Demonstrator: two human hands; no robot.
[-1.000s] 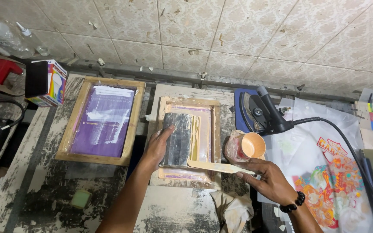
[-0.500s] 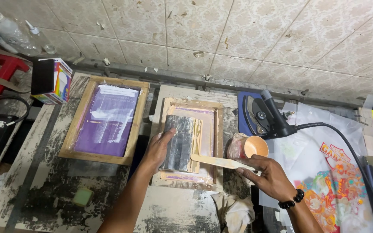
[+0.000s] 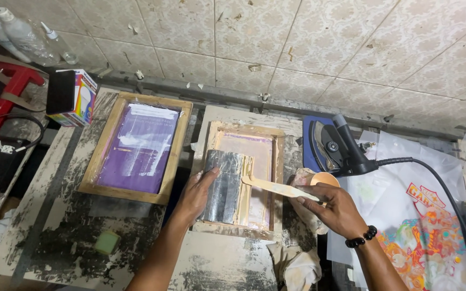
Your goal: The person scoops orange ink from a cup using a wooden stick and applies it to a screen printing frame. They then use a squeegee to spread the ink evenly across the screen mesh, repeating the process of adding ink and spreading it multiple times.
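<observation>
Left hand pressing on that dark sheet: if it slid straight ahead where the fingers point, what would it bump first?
Probably the far wooden edge of the small screen frame; the left hand points up along the dark sheet.

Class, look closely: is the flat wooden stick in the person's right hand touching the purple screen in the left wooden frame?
No: the flat wooden stick reaches over the smaller pale wooden frame, apart from the purple-screened wooden frame.
</observation>
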